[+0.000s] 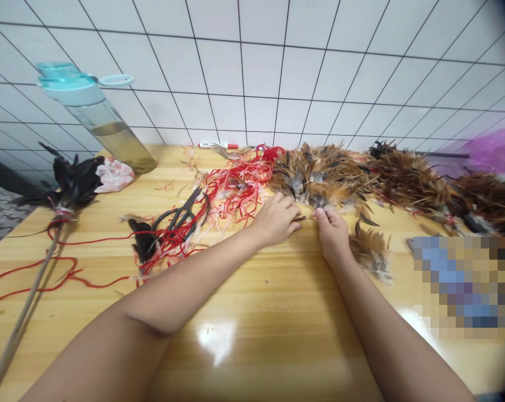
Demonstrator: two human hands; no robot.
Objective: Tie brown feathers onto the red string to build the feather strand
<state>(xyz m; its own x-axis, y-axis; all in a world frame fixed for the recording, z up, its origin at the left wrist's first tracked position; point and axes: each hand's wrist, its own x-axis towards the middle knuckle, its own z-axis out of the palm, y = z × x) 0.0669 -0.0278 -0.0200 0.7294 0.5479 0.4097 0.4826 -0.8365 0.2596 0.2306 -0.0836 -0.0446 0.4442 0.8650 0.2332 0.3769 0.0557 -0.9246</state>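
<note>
The right hand pinches a feather bunch by its base, likely sparing the tips; the left hand half curls, hold unclear.

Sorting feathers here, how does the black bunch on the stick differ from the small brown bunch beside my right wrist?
The black bunch is bound to a stick; the brown bunch lies on the table, no stick visible. The black bunch spreads wider than the brown bunch. Both are feathers.
</note>
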